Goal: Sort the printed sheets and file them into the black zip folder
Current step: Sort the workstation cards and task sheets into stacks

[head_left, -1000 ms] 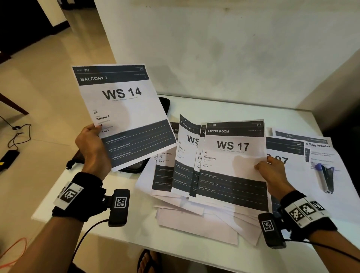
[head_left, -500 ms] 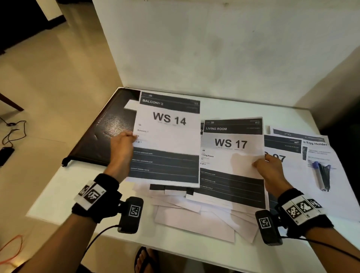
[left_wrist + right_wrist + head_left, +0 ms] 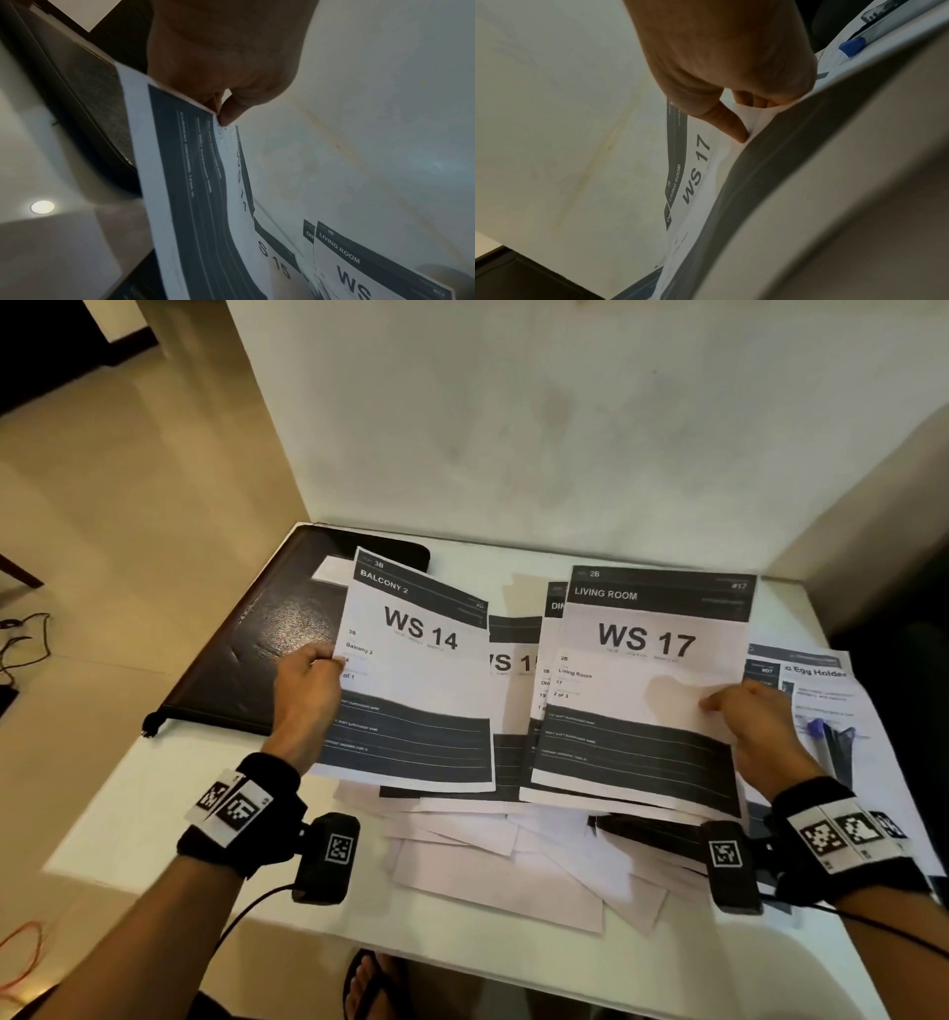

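My left hand [image 3: 313, 675] pinches the left edge of the WS 14 "Balcony 2" sheet [image 3: 426, 680] and holds it tilted up over the paper pile; the thumb [image 3: 228, 113] shows on that edge in the left wrist view. My right hand [image 3: 744, 716] pinches the right edge of the WS 17 "Living Room" sheet [image 3: 647, 680], with other sheets held behind it; its thumb [image 3: 731, 125] presses the paper. A WS 15 sheet [image 3: 508, 665] shows between them. The black zip folder [image 3: 267, 644] lies shut at the table's far left, partly behind the WS 14 sheet.
Loose sheets [image 3: 503, 860] lie fanned on the white table [image 3: 154, 803] toward its front edge. At the right, an "Egg Holder" print [image 3: 821, 690] carries a blue-capped pen [image 3: 819, 731]. A wall stands right behind the table. A sandalled foot [image 3: 369, 978] shows below.
My left hand brought the WS 14 sheet down from high on the left to the pile beside the folder. My right hand raised the WS 17 stack slightly and shifted it right, exposing WS 15.
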